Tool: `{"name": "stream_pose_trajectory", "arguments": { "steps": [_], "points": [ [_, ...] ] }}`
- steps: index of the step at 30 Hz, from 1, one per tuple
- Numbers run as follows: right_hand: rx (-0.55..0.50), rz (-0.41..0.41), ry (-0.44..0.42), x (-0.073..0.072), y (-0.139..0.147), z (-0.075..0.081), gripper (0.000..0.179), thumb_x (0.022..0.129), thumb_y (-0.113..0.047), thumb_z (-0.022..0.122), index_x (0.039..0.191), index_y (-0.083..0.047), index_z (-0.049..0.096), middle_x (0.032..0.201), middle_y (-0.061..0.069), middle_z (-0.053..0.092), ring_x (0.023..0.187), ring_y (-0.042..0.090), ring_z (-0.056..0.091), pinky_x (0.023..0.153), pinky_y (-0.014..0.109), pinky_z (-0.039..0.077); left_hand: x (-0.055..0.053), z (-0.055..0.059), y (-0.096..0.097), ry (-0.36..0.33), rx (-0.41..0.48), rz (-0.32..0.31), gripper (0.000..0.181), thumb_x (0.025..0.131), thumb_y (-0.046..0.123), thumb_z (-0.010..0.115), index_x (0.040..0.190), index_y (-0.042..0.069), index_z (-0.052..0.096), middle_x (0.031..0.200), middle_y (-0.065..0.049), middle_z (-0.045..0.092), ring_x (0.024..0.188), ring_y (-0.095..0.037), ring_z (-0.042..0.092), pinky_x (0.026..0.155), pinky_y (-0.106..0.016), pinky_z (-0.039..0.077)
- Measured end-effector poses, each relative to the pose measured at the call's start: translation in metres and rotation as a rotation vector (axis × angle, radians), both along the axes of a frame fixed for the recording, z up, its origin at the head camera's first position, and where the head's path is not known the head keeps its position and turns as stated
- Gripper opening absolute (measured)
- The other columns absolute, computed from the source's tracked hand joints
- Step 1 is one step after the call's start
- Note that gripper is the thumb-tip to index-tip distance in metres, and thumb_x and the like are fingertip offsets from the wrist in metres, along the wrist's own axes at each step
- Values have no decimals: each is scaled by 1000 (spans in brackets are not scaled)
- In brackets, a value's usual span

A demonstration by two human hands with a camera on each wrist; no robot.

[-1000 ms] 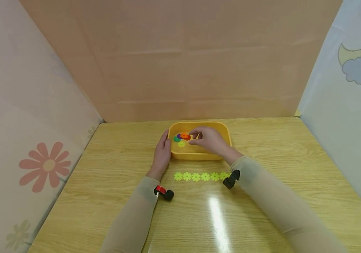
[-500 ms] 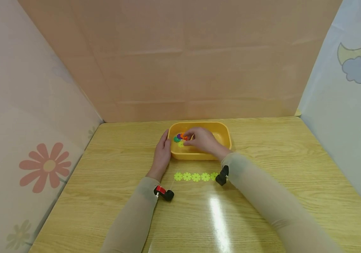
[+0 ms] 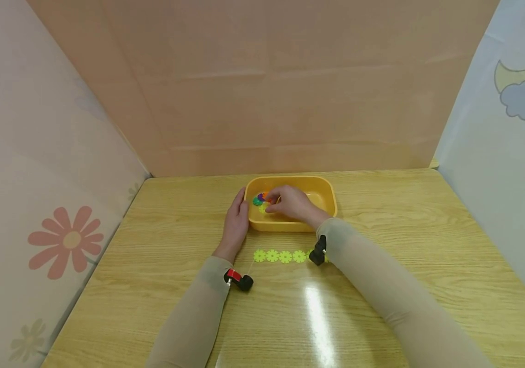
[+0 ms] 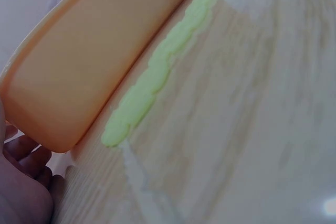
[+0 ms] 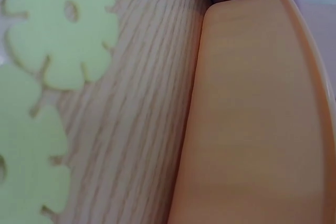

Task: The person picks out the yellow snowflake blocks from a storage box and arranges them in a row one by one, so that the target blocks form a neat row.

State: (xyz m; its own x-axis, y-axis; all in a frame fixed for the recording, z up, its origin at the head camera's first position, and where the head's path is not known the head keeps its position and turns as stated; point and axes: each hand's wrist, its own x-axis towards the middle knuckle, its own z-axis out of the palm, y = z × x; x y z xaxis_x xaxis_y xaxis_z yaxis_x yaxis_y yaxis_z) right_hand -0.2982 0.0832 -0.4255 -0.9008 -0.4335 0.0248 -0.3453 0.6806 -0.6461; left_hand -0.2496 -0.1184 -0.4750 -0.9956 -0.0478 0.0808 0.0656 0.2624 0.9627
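Observation:
My left hand [image 3: 235, 222] rests against the left end of a yellow-orange plastic tray [image 3: 285, 226]. Its fingers lie along the outer wall, and some show by the tray's lower corner in the left wrist view. Inside the tray, my right hand [image 3: 292, 202] has thumb and forefinger apart, over the flower-shaped discs. The thumb overlaps a yellow-green disc [image 3: 262, 209]; the forefinger partly covers an orange disc [image 3: 266, 194]. Purple disc [image 3: 260, 197] and green disc [image 3: 257, 202] lie beside them. Whether the fingertips touch any disc is too small to tell.
In front of the tray, a straight row of several yellow-green flower discs [image 3: 285, 256] lies on the wooden table [image 3: 175, 230]. My right wrist and its camera hide the row's right part. Printed side walls and a plain back panel [image 3: 267, 102] surround the table.
My right hand has moved left within the tray, from beside the discs to over them, then nearly stopped. The left hand and the tray have stayed in place.

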Motion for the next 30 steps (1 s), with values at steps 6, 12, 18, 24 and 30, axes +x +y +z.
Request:
{"name": "stream_pose_trajectory", "arguments": {
  "steps": [6,12,18,24,30],
  "points": [
    [14,35,2,-2,-2,-2,32,97,-23,88,123,-5,82,108,5,80,99,24,71,98,43,59,0,0,0,11,-2,-3,60,118,35,39,175,18,36,177,-3,38,164,-25,31,134,-47,26],
    [49,65,1,-4,-3,-5,33,97,-25,88,123,-5,82,104,5,78,97,24,69,97,42,59,-1,0,0,2,4,-2,60,117,36,38,175,20,36,177,-2,37,164,-24,31,134,-45,26],
    [79,68,-33,-4,-5,-5,38,98,-29,87,127,-6,81,110,5,79,103,24,70,103,43,58,1,1,-1,7,18,-13,59,118,35,39,175,20,36,177,-2,37,164,-23,31,133,-45,27],
    [113,65,-27,-6,-6,-7,40,97,-30,88,129,-7,81,113,5,79,106,23,71,105,43,57,0,0,0,27,13,-18,59,118,32,38,174,15,36,176,-4,39,163,-25,34,133,-46,29],
    [130,64,-15,-9,-6,-11,38,97,-30,88,128,-7,81,109,4,78,102,23,69,102,43,58,0,0,0,17,24,-14,58,118,33,39,174,18,37,175,-2,40,162,-24,35,132,-46,31]
  ]
}}
